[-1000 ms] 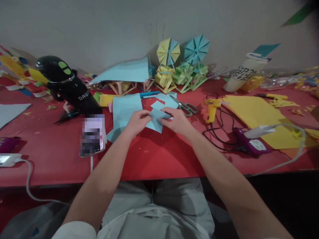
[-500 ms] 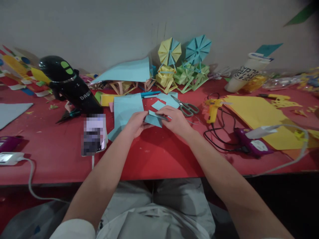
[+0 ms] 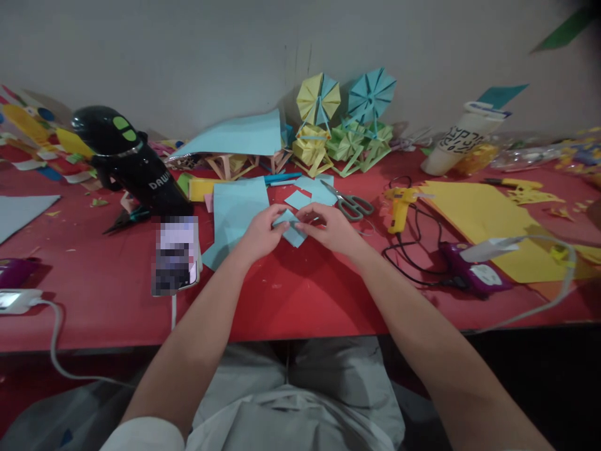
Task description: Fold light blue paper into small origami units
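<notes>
Between my hands is a small blue square of paper (image 3: 295, 235), turned corner-on and held a little above the red table. My left hand (image 3: 263, 235) pinches its left side, thumb on top. My right hand (image 3: 326, 227) grips the right side with thumb and fingers; the fingertips partly cover the paper. Just behind lie more small blue paper squares (image 3: 298, 200). Grey-handled scissors (image 3: 355, 207) rest beyond my right hand. A large blue sheet (image 3: 239, 207) lies flat behind and left of my left hand.
A phone (image 3: 176, 254) and a black bottle (image 3: 134, 163) stand on the left. To the right are a yellow glue gun (image 3: 400, 207), its black cord, a purple power strip (image 3: 474, 269) and yellow sheets (image 3: 493, 219). Folded paper models (image 3: 319, 125) and a white cup (image 3: 462, 138) line the wall.
The paper square has been turned, so its face now lies corner-on towards me; before, it was tilted with an edge raised. Both hands have shifted their grip, and the view moved slightly.
</notes>
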A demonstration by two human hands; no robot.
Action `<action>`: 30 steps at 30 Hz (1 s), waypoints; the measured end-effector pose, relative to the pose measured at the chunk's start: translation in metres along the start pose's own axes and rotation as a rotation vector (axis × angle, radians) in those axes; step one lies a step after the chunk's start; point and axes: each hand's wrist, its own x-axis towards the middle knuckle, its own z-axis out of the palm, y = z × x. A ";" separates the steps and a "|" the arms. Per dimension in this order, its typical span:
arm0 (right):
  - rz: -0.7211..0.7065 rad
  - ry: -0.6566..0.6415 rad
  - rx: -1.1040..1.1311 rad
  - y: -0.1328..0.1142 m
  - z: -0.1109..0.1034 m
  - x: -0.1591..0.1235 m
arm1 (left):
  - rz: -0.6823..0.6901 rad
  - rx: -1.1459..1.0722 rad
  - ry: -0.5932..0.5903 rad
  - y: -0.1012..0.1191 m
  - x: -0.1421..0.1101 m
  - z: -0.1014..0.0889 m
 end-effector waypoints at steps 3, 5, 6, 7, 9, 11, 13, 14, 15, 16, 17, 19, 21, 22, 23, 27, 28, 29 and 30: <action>0.038 -0.004 0.055 0.002 0.000 0.002 | 0.062 0.007 -0.031 0.001 -0.003 0.003; 0.062 -0.009 0.083 0.003 -0.001 0.002 | 0.061 -0.010 -0.020 0.004 -0.004 0.004; 0.082 -0.004 0.105 0.003 -0.001 0.003 | 0.046 -0.027 0.009 0.005 -0.004 0.005; 0.105 0.004 0.133 0.003 -0.001 0.003 | 0.035 -0.048 0.055 0.007 -0.004 0.005; 0.146 0.014 0.197 0.003 -0.003 0.003 | 0.029 -0.101 0.130 0.010 -0.003 0.004; 0.167 0.003 0.247 0.003 -0.004 0.004 | 0.030 -0.136 0.157 0.012 -0.003 0.003; 0.173 -0.013 0.263 0.002 -0.006 0.004 | 0.028 -0.157 0.146 0.013 -0.003 0.003; 0.174 -0.018 0.260 0.001 -0.007 0.003 | 0.026 -0.164 0.139 0.013 -0.003 0.003; 0.172 -0.018 0.256 0.000 -0.007 0.003 | 0.022 -0.170 0.135 0.013 -0.003 0.003; 0.167 -0.015 0.251 -0.001 -0.008 0.003 | 0.017 -0.174 0.131 0.014 -0.004 0.003; 0.160 -0.009 0.247 -0.002 -0.008 0.003 | 0.010 -0.177 0.128 0.014 -0.004 0.004; 0.148 0.007 0.252 -0.003 -0.008 0.003 | -0.002 -0.183 0.120 0.013 -0.005 0.004; 0.147 0.025 0.268 -0.003 -0.008 0.003 | -0.007 -0.203 0.113 0.013 -0.005 0.004; 0.150 0.032 0.273 -0.003 -0.008 0.003 | -0.008 -0.215 0.111 0.013 -0.005 0.004; 0.153 0.039 0.275 -0.004 -0.007 0.003 | -0.010 -0.225 0.111 0.013 -0.005 0.004; 0.151 0.053 0.256 -0.005 -0.006 0.003 | -0.020 -0.232 0.111 0.014 -0.005 0.004; 0.146 0.061 0.253 -0.005 -0.006 0.003 | -0.023 -0.232 0.110 0.014 -0.005 0.004; 0.139 0.069 0.253 -0.005 -0.006 0.003 | -0.026 -0.235 0.111 0.014 -0.005 0.004; 0.132 0.079 0.251 -0.005 -0.005 0.003 | -0.031 -0.240 0.110 0.014 -0.005 0.004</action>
